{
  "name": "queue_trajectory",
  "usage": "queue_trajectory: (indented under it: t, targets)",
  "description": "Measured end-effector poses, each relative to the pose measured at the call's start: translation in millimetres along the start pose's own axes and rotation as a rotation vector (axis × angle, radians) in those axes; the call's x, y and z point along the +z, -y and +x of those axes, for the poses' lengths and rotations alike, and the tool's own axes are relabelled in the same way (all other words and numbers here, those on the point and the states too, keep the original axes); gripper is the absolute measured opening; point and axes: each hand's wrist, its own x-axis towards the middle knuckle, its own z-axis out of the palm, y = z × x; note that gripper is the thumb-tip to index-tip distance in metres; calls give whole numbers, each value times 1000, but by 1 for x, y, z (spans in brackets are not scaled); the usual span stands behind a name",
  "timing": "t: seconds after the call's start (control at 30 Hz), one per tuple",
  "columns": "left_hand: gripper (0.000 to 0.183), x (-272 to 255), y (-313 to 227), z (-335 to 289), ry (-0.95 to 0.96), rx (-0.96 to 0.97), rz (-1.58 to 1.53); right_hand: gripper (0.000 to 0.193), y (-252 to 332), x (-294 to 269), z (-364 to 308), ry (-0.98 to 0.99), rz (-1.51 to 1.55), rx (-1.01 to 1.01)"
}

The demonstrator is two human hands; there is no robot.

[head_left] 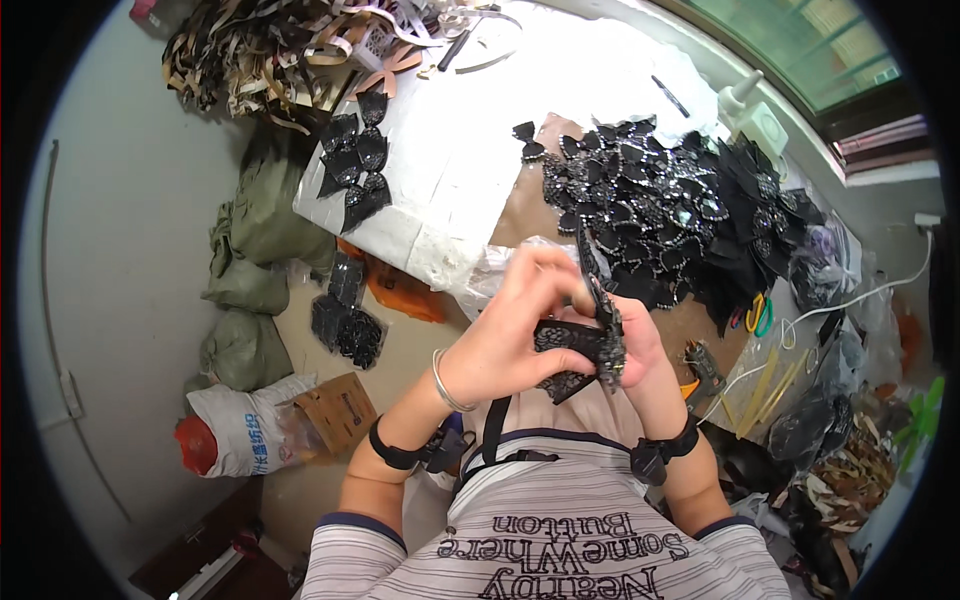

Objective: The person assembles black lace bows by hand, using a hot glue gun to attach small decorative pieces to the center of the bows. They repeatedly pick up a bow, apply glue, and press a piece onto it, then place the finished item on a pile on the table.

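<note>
In front of my body, both hands are on a black lace bow [570, 380] with a glittering trim along its middle. My left hand [515, 325] pinches one side, its thumb across the lace and its fingers curled over the top. At the other side, my right hand [643, 345] has its fingers wrapped round the bow; part of them is hidden behind it. Beyond my hands, on the table [450, 180], lies a large pile of black bows [640, 190] edged with shiny beads. Several finished-looking black bows [355, 160] lie together on the table's left part.
Right of my hands are a glue gun [703, 365], scissors [762, 315] and yellowish glue sticks [775, 390], with a white cable [850, 300] running past. Ribbon strips [260, 60] heap up at the far left. Green sacks [270, 220] and a cardboard box [340, 415] stand on the floor.
</note>
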Motion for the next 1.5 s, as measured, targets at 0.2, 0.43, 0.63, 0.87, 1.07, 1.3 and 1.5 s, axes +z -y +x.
queue_trajectory:
  t: [0.2,0.43,0.63,0.87,1.07,1.3,1.5]
  targets:
    - [107,45,-39,17,36,-137,-97,39,-15,-10,-49,396,70,-165]
    - [140,110,-48,21,123,-182,-391,16,-15,-59,-77,917,57,-262]
    - [123,158,-72,24,-101,-152,-327,17,-22,-62,-103,580,144,-503]
    - [104,178,-85,9,-326,-46,-198,20,-25,-61,-124,-137,-84,-851]
    - [38,159,-100,14,-157,294,204,78,-8,-111,-146,235,-146,-799]
    - [34,153,-98,18,-191,492,577,65,-28,-105,-170,35,-375,-851]
    - [34,149,-103,18,-176,464,540,66,-31,-103,-167,2,-301,-798]
